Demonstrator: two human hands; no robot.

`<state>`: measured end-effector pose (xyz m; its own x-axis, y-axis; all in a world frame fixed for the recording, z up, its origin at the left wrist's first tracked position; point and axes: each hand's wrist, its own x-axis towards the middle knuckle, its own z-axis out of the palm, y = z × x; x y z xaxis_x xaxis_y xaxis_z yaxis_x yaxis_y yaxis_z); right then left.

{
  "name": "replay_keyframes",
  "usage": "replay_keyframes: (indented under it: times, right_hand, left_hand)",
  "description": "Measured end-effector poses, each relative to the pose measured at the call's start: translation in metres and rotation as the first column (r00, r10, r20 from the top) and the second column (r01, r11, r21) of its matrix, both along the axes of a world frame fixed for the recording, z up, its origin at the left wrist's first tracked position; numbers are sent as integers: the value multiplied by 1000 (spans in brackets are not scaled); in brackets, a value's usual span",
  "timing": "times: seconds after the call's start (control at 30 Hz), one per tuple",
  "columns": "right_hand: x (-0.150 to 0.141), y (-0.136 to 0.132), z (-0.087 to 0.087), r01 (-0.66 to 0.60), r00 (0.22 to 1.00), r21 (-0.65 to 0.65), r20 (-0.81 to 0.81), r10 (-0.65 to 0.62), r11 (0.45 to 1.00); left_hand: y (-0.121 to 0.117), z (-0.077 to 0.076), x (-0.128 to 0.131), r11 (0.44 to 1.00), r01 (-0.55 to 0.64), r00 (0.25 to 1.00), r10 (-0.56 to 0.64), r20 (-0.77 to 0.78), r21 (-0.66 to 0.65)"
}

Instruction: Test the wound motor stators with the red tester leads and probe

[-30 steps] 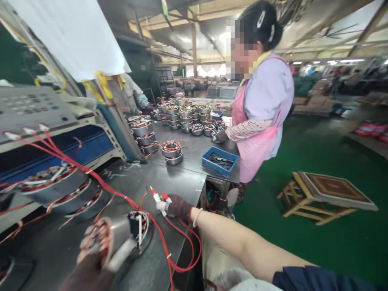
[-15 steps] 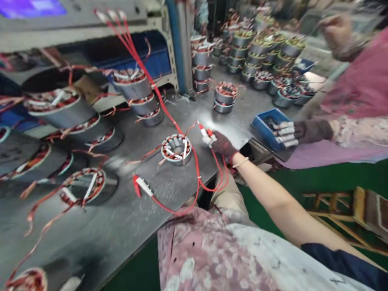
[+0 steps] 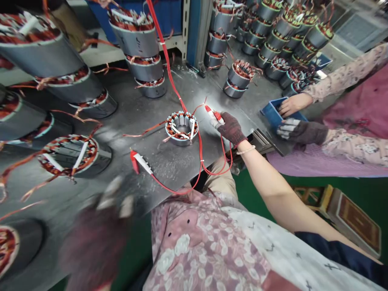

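Gloved right hand (image 3: pixel 230 129) closed firmly around red-and-white test clips (image 3: pixel 214 117), just beside a wound motor stator (image 3: pixel 182 139) on the steel bench (image 3: pixel 157 169) — blurred left hand (image 3: pixel 97 230), grip impossible to tell

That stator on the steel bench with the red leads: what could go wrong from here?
The loose clip lies on the bare steel bench; if live, it might short. The red leads loop over the bench edge and could snag. The right hand, gripping a red clip, could tug them, shifting the stator.

Left hand (image 3: pixel 97 238) blurred lower left, grip unreadable. Coil stacks (image 3: pixel 39 52) cut off at upper left. Blue tray (image 3: pixel 269 111) contents hidden behind co-worker's gloved hand (image 3: pixel 300 132).
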<state>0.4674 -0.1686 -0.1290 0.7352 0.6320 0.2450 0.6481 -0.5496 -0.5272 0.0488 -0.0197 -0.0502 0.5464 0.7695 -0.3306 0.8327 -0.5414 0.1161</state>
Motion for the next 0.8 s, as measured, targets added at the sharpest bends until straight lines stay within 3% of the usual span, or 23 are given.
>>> replay_keyframes:
  times: [0.1,0.17,0.23,0.53,0.63,0.7,0.8]
  right_hand:
    - [-1,8,1,7,1000,-10,4,-7,1000]
    - [-3,11,2,14,1000,5,-9,-14,1000]
    - [-4,12,2,9,999,32,-39,-8,999]
    - [4,-1,-3,-60,986,119,-148,77,991]
    - [6,0,-7,-56,980,162,-180,85,985]
    - [7,1,-11,-56,976,192,-196,95,980]
    - [7,2,-14,-69,970,236,-210,120,969]
  left_hand:
    - [-1,-18,55,993,70,997,-73,-25,-98]
    - [4,-31,87,992,98,995,-99,-8,-75]
    - [9,-40,103,992,120,992,-119,37,-30]
    - [15,-41,88,994,48,989,-33,145,-101]
    - [7,-31,86,998,-7,997,12,82,-61]
    - [-2,-15,90,998,-14,996,8,91,69]
    - [-6,19,122,945,139,934,-224,277,296]
